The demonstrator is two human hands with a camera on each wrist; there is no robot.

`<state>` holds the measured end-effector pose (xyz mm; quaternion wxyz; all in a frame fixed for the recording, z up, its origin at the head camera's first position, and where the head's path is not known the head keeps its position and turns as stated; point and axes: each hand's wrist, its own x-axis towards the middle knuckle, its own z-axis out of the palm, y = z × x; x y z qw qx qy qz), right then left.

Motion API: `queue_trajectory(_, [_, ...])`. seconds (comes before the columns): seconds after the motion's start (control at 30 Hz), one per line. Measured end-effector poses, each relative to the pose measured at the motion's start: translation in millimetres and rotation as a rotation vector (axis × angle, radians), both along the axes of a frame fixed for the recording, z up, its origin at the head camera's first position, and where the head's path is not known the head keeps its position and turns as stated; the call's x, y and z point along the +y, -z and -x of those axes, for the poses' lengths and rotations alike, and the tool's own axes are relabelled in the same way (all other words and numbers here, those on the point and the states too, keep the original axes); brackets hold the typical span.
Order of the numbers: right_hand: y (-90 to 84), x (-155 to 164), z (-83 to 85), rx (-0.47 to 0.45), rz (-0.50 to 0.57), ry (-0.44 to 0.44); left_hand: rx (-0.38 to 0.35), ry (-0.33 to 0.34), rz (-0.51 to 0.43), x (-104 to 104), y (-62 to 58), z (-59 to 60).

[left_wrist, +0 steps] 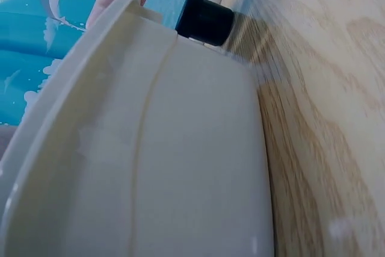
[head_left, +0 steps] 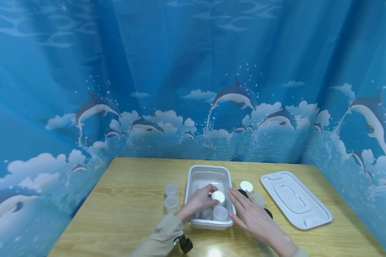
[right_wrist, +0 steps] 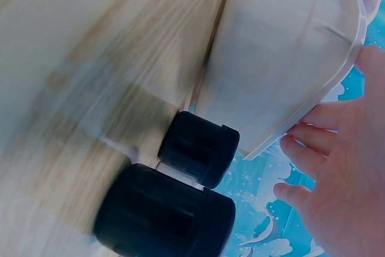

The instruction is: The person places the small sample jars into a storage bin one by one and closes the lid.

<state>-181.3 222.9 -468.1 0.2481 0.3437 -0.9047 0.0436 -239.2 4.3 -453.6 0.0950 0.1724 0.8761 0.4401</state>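
Observation:
My left hand (head_left: 200, 201) reaches into a white rectangular tub (head_left: 211, 225) and grips a small round container with a white lid (head_left: 218, 197) between thumb and fingers. Just in front of it inside the tub is a translucent-lidded container (head_left: 220, 213). My right hand (head_left: 254, 218) rests along the tub's right rim with its fingers extended; the right wrist view shows those fingertips (right_wrist: 301, 142) at the rim. Beside and partly under this hand stand black containers (right_wrist: 198, 148), one larger in that view. The left wrist view shows mostly the tub's outer wall (left_wrist: 186, 142).
Two translucent containers (head_left: 171, 203) stand left of the tub. To its right are a white-lidded container (head_left: 246, 186) and a translucent one (head_left: 259, 199). A white tub lid (head_left: 296, 200) lies farther right on the wooden table (head_left: 132, 200). Blue dolphin curtains (head_left: 180, 71) enclose the table.

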Motion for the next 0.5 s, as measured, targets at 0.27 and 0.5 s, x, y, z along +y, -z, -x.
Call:
queue_trajectory(0.27, [2.3,0.5,0.6,0.006,0.001,0.009,0.003,0.069,0.005,1.5,-0.7,-0.2])
queue_trajectory(0.5, [2.2,0.1,-0.2,0.004,0.005,0.009,0.116,0.04,-0.006,-6.6,-4.7,1.5])
